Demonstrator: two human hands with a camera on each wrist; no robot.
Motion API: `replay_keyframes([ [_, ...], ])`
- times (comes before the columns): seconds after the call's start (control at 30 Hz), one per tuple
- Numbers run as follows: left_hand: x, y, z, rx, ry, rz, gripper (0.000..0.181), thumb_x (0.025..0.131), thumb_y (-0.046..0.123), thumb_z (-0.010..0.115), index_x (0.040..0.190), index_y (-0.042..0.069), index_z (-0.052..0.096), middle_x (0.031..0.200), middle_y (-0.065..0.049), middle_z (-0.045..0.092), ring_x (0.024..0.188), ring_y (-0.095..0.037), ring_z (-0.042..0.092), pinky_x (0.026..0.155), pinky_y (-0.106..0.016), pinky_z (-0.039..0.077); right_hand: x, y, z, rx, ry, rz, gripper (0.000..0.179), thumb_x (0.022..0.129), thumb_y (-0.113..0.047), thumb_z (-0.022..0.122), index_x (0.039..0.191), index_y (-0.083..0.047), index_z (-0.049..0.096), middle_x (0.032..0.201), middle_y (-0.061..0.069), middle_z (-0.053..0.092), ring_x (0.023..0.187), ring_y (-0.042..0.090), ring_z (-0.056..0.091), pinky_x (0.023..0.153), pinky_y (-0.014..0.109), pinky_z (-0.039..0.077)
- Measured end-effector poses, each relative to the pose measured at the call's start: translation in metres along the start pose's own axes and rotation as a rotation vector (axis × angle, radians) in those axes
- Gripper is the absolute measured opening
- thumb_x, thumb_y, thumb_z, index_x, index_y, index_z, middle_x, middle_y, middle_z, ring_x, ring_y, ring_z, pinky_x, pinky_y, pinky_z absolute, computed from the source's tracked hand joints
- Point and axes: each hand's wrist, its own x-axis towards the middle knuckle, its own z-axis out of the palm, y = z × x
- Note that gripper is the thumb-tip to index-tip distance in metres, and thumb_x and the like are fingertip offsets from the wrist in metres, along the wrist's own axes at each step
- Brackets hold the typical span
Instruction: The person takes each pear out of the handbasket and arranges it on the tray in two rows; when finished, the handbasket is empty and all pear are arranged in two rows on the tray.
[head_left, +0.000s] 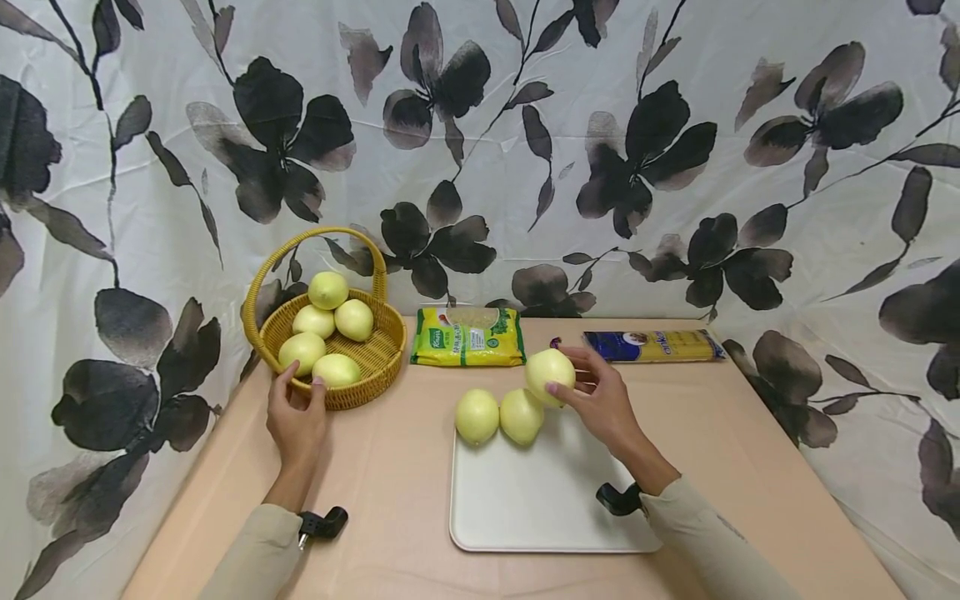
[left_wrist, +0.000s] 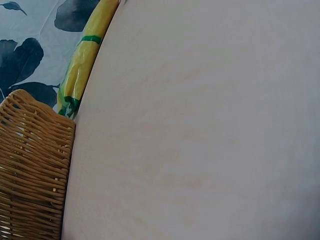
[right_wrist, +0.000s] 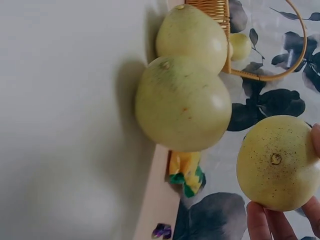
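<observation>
My right hand (head_left: pixel 600 396) holds a pale yellow-green, melon-like round fruit (head_left: pixel 550 377) above the far part of a white tray (head_left: pixel 547 508). Fingertips show around its speckled underside in the right wrist view. Two similar fruits, the left fruit (head_left: pixel 477 417) and the right fruit (head_left: pixel 521 417), sit side by side at the tray's far edge. At the left, my left hand (head_left: pixel 296 425) grips the near rim of a wicker basket (head_left: pixel 386 354) with thumb and fingertips. Several such fruits (head_left: pixel 315 321) lie inside. The left wrist view shows the basket's woven side (left_wrist: pixel 35 170), not the hand.
Behind the tray, a yellow-green packet (head_left: pixel 468 337) lies near the table's back edge. A blue and yellow packet (head_left: pixel 654 346) lies to its right. The basket's tall handle (head_left: pixel 322 232) arches upward. A floral cloth (head_left: pixel 525 167) hangs behind the table (head_left: pixel 390 500).
</observation>
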Motion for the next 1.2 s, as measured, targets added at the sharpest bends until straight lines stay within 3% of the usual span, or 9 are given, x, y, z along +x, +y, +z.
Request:
replay_keyframes([
  [0.3,0.0,0.001,0.0,-0.01,-0.006,-0.005,0.052,0.105,0.025,0.066,0.154,0.016,0.054,0.166,-0.008,0.044,0.154,-0.029,0.042,0.12,-0.053,0.048,-0.01,0.02,-0.011,-0.059,0.012,0.08,0.063,0.092,-0.024,0.086,0.148,-0.019,0.058,0.142,0.015,0.064,0.124,0.034,0.064,0.109,0.047,0.058],
  [0.67,0.001,0.0,0.0,-0.003,-0.016,-0.007,0.052,0.106,0.026,0.064,0.156,0.016,0.052,0.167,-0.007,0.042,0.155,-0.027,0.04,0.121,-0.051,0.047,-0.015,0.046,-0.007,-0.116,-0.01,0.169,0.061,0.092,-0.025,0.086,0.147,-0.022,0.059,0.143,0.017,0.065,0.122,0.034,0.064,0.102,0.048,0.059],
  [1.2,0.002,-0.002,0.001,-0.012,-0.011,-0.002,0.052,0.105,0.028,0.065,0.155,0.017,0.053,0.165,-0.006,0.045,0.154,-0.026,0.042,0.12,-0.052,0.047,-0.02,0.054,-0.004,-0.161,-0.028,0.155,0.06,0.09,-0.025,0.088,0.143,-0.017,0.061,0.14,0.02,0.066,0.121,0.037,0.066,0.101,0.052,0.059],
])
